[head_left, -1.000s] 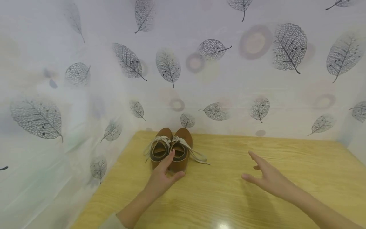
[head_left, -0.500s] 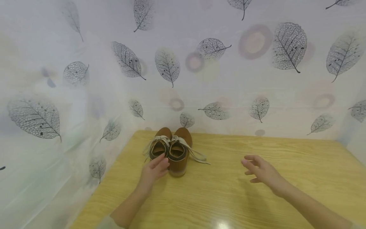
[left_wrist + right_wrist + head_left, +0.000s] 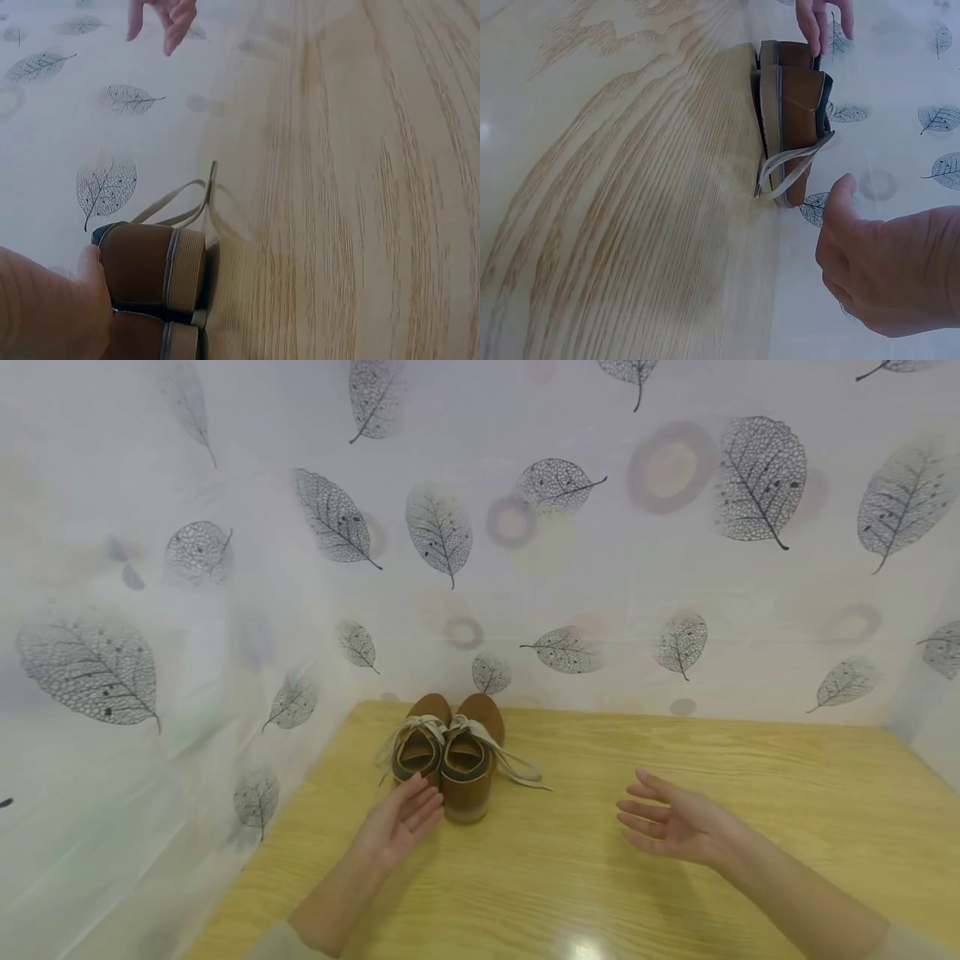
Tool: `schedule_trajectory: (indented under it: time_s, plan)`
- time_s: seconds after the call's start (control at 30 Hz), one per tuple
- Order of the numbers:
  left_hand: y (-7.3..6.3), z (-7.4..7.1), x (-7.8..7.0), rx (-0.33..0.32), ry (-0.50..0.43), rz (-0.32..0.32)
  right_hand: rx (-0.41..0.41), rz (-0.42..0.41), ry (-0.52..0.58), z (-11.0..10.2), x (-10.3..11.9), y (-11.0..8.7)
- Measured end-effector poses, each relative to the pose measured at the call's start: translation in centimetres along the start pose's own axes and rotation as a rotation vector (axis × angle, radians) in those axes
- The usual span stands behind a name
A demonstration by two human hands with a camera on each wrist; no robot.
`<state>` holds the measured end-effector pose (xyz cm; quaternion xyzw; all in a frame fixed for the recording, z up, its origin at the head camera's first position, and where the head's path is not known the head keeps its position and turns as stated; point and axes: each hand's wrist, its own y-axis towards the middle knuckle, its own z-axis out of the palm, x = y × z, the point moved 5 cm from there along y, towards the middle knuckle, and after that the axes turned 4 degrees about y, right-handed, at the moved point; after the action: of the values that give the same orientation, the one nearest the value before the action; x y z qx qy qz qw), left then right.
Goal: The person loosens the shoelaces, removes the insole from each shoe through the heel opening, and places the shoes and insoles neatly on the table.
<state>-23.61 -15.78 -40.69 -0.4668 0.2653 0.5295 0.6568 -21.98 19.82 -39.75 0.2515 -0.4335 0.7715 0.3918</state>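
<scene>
Two brown lace-up shoes stand side by side at the back left of the wooden table, toes toward the wall: the left shoe (image 3: pixel 417 747) and the right shoe (image 3: pixel 468 777). Their pale laces (image 3: pixel 517 768) trail loosely, one end lying on the wood to the right. My left hand (image 3: pixel 390 827) hovers just behind the left shoe's heel, palm turned inward, fingers loosely extended and holding nothing; it covers part of that heel. Over the table's right half, my right hand (image 3: pixel 678 827) hangs in the air, palm turned inward, fingers relaxed and apart from everything.
The wooden table (image 3: pixel 570 852) meets a white wall covering (image 3: pixel 585 577) printed with grey leaves at the back. The same covering rises along the left side, and another stretch borders the right edge.
My left hand has drawn back from above the shoes to behind the left heel. Both hands have turned their palms inward. The shoes have stayed where they were.
</scene>
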Motion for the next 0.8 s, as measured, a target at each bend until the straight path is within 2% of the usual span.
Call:
schedule_trajectory:
  time_s: [0.13,0.33,0.63,0.8]
  plan:
    - [0.1,0.0,0.1,-0.007,-0.042,-0.034,-0.020,0.027,0.093,0.5,-0.4,0.4]
    - [0.6,0.5,0.0,-0.060,-0.141,-0.106,-0.048,0.054,0.225,1.5,-0.9,1.3]
    - [1.0,1.2,0.2,-0.130,-0.179,-0.132,-0.101,0.063,0.246,3.2,-1.7,2.7]
    - [1.1,1.3,0.4,-0.157,-0.185,-0.137,-0.099,0.086,0.253,4.2,-2.2,3.5]
